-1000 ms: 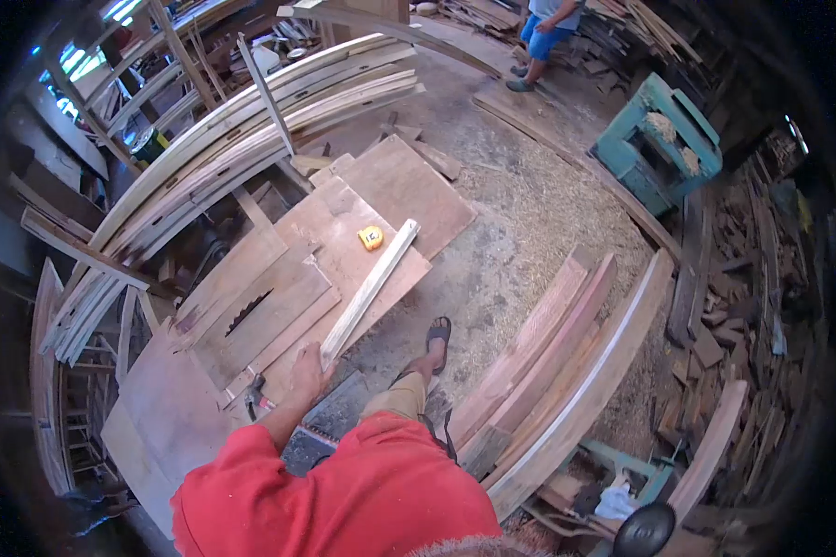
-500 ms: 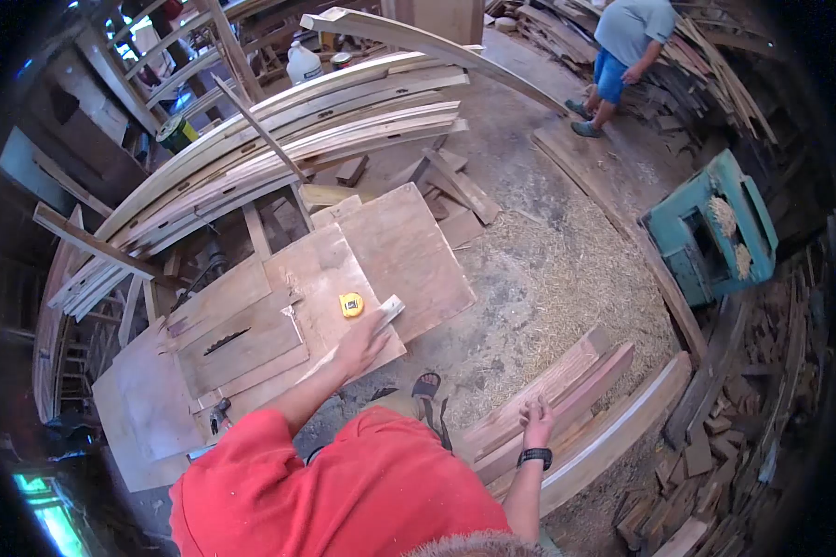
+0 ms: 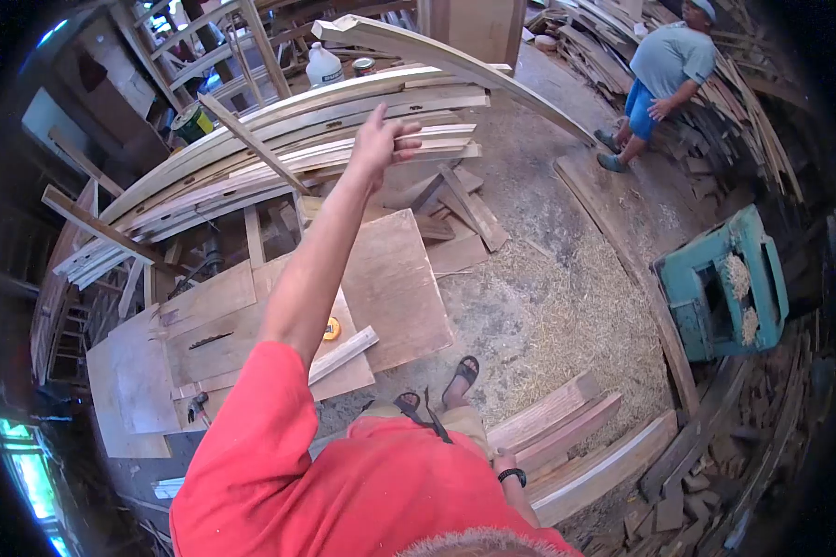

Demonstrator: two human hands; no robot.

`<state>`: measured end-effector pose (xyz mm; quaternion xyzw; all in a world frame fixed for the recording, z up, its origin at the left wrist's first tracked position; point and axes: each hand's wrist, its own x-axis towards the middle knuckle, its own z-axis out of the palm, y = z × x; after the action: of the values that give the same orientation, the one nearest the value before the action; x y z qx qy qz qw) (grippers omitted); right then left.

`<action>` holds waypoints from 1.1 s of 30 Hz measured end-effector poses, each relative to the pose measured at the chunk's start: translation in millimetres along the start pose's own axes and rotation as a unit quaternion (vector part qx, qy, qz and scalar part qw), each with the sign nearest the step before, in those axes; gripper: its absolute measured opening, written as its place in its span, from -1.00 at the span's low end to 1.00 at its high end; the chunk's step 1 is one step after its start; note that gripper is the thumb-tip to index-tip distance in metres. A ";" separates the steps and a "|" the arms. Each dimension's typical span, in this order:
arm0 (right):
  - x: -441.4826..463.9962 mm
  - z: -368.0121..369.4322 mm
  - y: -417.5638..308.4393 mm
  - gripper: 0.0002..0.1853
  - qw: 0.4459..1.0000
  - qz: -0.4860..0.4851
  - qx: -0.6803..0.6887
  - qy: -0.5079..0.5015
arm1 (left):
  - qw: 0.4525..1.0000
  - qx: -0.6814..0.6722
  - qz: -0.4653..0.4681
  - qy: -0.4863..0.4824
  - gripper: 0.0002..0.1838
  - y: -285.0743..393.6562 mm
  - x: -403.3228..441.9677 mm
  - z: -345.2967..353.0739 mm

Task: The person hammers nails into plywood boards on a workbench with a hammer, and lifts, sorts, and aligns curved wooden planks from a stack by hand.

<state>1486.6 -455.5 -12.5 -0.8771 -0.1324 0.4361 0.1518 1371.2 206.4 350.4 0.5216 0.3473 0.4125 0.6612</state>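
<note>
- As the left hand [image 3: 377, 151] stretches ahead, its grip is loose and empty, fingers [image 3: 378, 115] parted before the stacked boards [image 3: 297, 135].
- Right hand [image 3: 505, 462] sits near the planks [image 3: 541, 415]; I can't tell its grip.
- Wooden strip [image 3: 346, 354] lies on the bench [image 3: 390, 278], near a tape measure [image 3: 333, 328].

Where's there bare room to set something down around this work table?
Best patch: the plywood panel, between the wood strip and the offcuts. The table's pale left end, left of the saw blade and hammer, also looks bare. Crowded: around the tape measure, the stacked curved boards, and the planks near the right hand.
</note>
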 end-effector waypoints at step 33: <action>168.6 -158.9 -898.4 -0.25 0.808 -0.585 0.055 -0.051 | 0.890 0.258 -0.287 0.244 -0.62 -321.2 -354.1 -16.3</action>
<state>1623.4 407.5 299.3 -0.6002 -0.6036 0.3158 0.4192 1267.3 -145.7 43.6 0.4346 0.7261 0.2150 0.4876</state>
